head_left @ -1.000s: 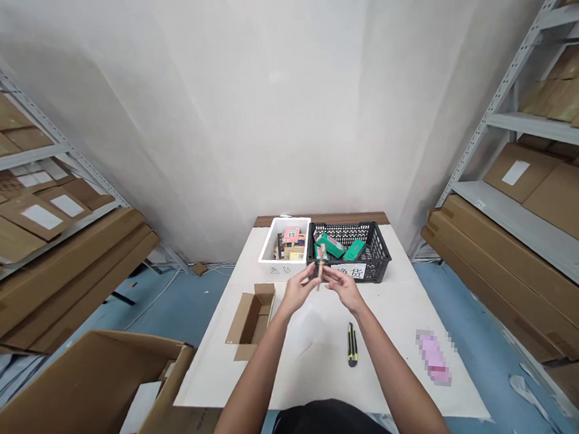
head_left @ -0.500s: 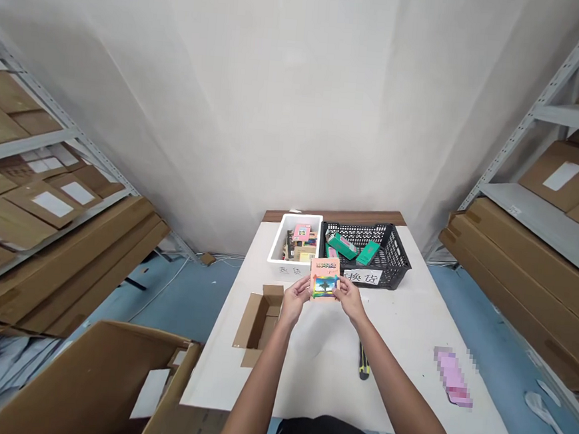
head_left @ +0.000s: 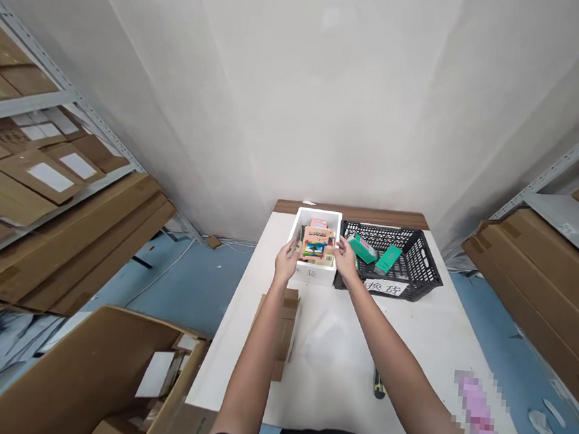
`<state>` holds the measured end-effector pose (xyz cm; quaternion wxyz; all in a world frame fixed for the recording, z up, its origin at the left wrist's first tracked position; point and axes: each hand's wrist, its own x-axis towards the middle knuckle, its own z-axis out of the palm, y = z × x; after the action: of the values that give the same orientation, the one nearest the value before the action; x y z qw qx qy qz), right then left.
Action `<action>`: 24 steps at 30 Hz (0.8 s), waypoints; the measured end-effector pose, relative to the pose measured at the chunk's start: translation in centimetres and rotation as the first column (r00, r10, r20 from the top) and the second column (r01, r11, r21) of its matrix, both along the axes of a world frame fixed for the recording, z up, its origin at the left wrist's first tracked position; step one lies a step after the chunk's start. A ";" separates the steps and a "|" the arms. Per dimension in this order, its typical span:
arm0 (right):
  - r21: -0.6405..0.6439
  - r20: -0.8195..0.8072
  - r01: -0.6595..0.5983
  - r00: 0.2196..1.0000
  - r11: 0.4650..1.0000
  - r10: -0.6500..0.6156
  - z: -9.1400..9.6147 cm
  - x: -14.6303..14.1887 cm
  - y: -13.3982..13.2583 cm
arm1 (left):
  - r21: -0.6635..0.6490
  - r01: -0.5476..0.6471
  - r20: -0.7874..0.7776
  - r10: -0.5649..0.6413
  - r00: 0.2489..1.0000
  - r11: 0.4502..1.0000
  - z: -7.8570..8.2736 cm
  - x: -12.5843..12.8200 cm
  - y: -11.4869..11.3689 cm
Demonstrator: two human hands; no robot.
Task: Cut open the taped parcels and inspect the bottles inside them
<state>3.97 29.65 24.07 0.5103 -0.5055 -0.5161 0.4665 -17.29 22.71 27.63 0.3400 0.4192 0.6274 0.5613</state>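
Our left hand (head_left: 286, 262) and right hand (head_left: 347, 259) are at the near corners of the white bin (head_left: 315, 274), fingers parted, one on each side of a booklet (head_left: 315, 235) with a tree on its cover; we cannot tell whether our hands grip it or are only beside it. We see the booklet within the outline of the white bin's rim, over other small packs, with a pink one (head_left: 319, 223) just behind it. Just right of the bin we have a black mesh crate (head_left: 421, 289) bearing a handwritten label, and green boxes (head_left: 389, 259) lie inside it. Nearer us than the bin, our left forearm partly covers a small cardboard box (head_left: 288, 324), and right of that a utility knife (head_left: 379, 389) shows beside our right forearm. Bin, crate, box and knife are all on the white-topped bench (head_left: 333, 388); left of the bin and nearer us we see a large carton (head_left: 82, 361)
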 end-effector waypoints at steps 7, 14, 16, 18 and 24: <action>-0.095 0.187 0.028 0.982 0.995 -0.009 -9.2 2.4 -5.7 | -0.178 0.023 -0.010 -0.025 1.000 0.984 -9.9 0.7 -6.9; -0.366 0.584 0.117 0.801 0.923 0.130 -17.4 8.6 -14.4 | -0.441 0.290 -0.128 -0.379 0.916 0.850 -19.4 6.7 -12.6; -0.492 0.653 0.114 0.704 0.863 0.280 -18.9 10.7 -17.5 | -0.592 0.330 -0.186 -0.523 0.832 0.736 -21.7 7.8 -14.3; -0.613 0.663 0.084 0.595 0.785 0.454 -20.2 12.1 -20.8 | -0.713 0.335 -0.190 -0.630 0.753 0.616 -23.8 8.6 -16.3; -0.773 0.596 -0.018 0.323 0.634 0.735 -23.6 12.6 -29.3 | -0.835 0.357 -0.117 -0.769 0.629 0.418 -28.3 10.2 -22.1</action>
<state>16.60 0.34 0.47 -0.1860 -0.6597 -0.6167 0.3871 -7.08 0.59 -0.62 0.4841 0.5581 0.6732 -0.0305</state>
